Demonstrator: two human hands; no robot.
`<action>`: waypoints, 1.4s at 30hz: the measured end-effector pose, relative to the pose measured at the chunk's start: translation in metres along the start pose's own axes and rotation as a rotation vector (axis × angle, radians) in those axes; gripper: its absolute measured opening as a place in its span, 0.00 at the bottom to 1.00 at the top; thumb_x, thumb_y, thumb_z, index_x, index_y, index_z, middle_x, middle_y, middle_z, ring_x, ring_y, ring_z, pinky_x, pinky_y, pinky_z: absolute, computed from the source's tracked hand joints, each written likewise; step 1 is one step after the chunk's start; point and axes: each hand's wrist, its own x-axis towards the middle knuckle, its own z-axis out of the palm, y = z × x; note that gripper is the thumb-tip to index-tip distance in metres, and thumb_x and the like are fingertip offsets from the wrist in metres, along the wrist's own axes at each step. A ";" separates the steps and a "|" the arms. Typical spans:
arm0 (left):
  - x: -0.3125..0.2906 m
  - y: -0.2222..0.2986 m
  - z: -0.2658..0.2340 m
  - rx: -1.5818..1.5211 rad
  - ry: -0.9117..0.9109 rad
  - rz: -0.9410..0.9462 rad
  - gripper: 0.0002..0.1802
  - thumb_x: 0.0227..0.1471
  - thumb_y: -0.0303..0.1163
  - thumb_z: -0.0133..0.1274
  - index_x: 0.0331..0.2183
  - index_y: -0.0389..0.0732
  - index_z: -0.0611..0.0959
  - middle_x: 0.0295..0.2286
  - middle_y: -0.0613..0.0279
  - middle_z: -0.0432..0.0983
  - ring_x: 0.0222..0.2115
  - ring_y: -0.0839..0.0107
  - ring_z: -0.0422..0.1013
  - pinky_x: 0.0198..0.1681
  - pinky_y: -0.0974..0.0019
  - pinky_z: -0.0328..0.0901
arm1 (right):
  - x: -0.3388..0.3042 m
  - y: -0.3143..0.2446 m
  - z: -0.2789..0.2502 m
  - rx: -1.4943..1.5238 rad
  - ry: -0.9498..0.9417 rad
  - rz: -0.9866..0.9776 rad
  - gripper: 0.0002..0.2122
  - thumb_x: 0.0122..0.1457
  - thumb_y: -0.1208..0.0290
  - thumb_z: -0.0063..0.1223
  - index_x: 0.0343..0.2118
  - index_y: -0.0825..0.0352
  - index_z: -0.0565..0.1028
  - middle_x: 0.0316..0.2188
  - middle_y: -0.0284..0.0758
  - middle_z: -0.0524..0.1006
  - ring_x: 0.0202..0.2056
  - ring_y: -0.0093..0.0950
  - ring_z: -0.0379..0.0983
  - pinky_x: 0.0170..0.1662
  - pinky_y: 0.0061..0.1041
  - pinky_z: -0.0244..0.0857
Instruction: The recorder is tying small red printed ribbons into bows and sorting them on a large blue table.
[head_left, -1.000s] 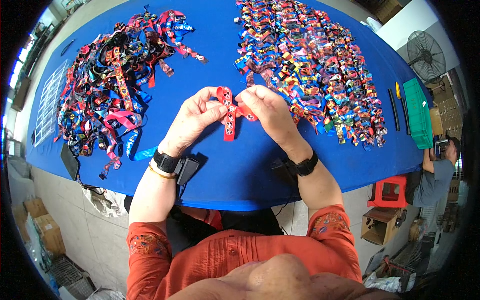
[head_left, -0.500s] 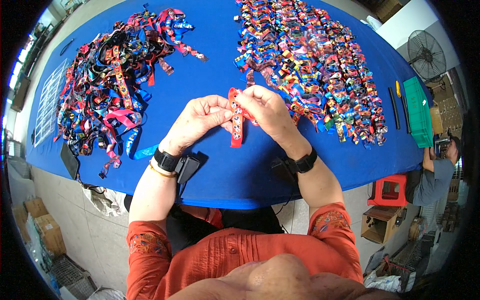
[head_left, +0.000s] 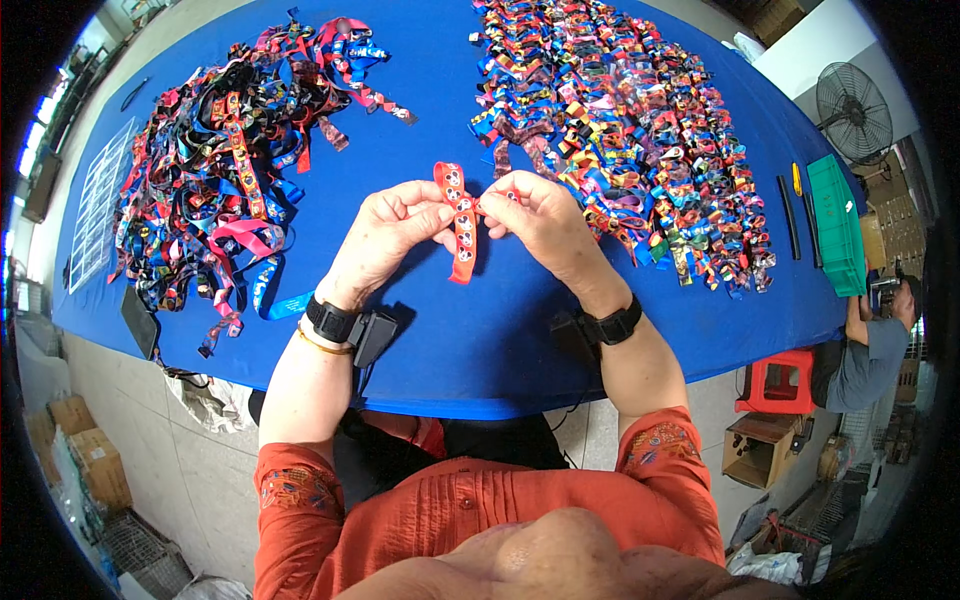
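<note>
Between my two hands, over the near middle of the blue table, is a red printed ribbon [head_left: 464,245] with dark and white figures on it. My left hand [head_left: 400,225] pinches it between thumb and fingers near its middle. One stretch stands up above the fingertips and another hangs below. My right hand [head_left: 535,215] is closed on a red end of the same ribbon, just right of my left fingertips; how that end is folded or knotted is hidden. Each wrist has a black strap, the left one with a dark box.
A tangled heap of loose ribbons [head_left: 215,150] lies on the left of the blue table [head_left: 420,90]. Rows of looped ribbons [head_left: 620,130] cover the right. A green bin [head_left: 836,225], dark rods and a fan [head_left: 853,110] stand farther right; a person [head_left: 870,355] is near a red stool [head_left: 778,380].
The ribbon has shifted slightly left with my left hand. My right fingers have moved from over its upper part to its right side, pulling apart from my left.
</note>
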 end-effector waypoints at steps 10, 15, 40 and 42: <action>-0.002 0.007 0.003 0.024 -0.027 -0.022 0.10 0.59 0.28 0.55 0.41 0.33 0.80 0.30 0.57 0.81 0.22 0.74 0.75 0.25 0.73 0.70 | 0.000 0.004 0.003 0.103 -0.030 0.028 0.09 0.62 0.67 0.52 0.32 0.69 0.76 0.25 0.29 0.77 0.26 0.17 0.72 0.31 0.17 0.65; -0.005 0.006 0.001 0.046 -0.123 -0.067 0.11 0.59 0.29 0.56 0.42 0.32 0.80 0.31 0.57 0.81 0.21 0.75 0.75 0.25 0.74 0.69 | 0.003 -0.001 0.000 0.026 0.003 0.016 0.08 0.63 0.68 0.53 0.34 0.68 0.77 0.27 0.27 0.77 0.29 0.14 0.71 0.32 0.16 0.64; -0.006 0.008 0.009 0.050 -0.156 -0.100 0.17 0.61 0.33 0.53 0.46 0.30 0.78 0.31 0.58 0.81 0.19 0.76 0.74 0.26 0.74 0.71 | 0.003 0.012 0.007 0.084 0.000 -0.027 0.08 0.64 0.70 0.54 0.35 0.71 0.75 0.27 0.30 0.78 0.28 0.13 0.71 0.30 0.16 0.66; -0.005 0.005 0.006 0.039 -0.131 -0.104 0.17 0.61 0.34 0.54 0.45 0.30 0.79 0.30 0.59 0.81 0.18 0.76 0.74 0.25 0.74 0.70 | 0.003 0.012 0.008 0.068 -0.001 -0.034 0.08 0.64 0.70 0.54 0.35 0.71 0.75 0.27 0.29 0.78 0.28 0.13 0.71 0.31 0.16 0.66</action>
